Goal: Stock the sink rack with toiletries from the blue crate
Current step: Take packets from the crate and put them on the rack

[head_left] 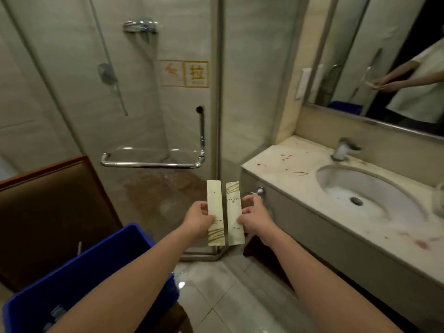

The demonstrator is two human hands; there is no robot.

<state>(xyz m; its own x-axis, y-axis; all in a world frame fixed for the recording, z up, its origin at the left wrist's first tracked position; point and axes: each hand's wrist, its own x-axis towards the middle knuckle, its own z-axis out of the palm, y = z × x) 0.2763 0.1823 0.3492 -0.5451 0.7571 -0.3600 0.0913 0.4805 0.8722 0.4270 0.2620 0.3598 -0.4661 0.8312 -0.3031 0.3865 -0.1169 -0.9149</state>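
1. The left hand (198, 218) pinches one long cream sachet (214, 212) by its left edge, thumb on the front and the fingers closed behind it. The right hand (254, 218) pinches a second sachet (234, 212) by its right edge in the same way. Both packets stand upright, side by side, almost touching, in the air in front of the glass shower door (168, 116).

2. Risk — the grips are only at the edges, so I judge that a thin packet can twist or slip out and fall on the tiled floor (216, 296), which shines as if it is wet.

3. Risk: the sink rack is not visible here, so the hands must travel to the right, toward the counter (276, 169), with no clear target. A packet may end in the basin (372, 195) or on the red stains of the counter top (what the stains are, I cannot tell).

4. The two packets show opposite ends up — the stripes are low on the left one and high on the right one — so they may be placed in mixed direction.

5. Containers: the blue crate (115, 258) stands low at the left, under the left forearm. Its inside is mostly hidden; only some small unclear item shows near the bottom edge. The basin holds nothing I can see except its drain.
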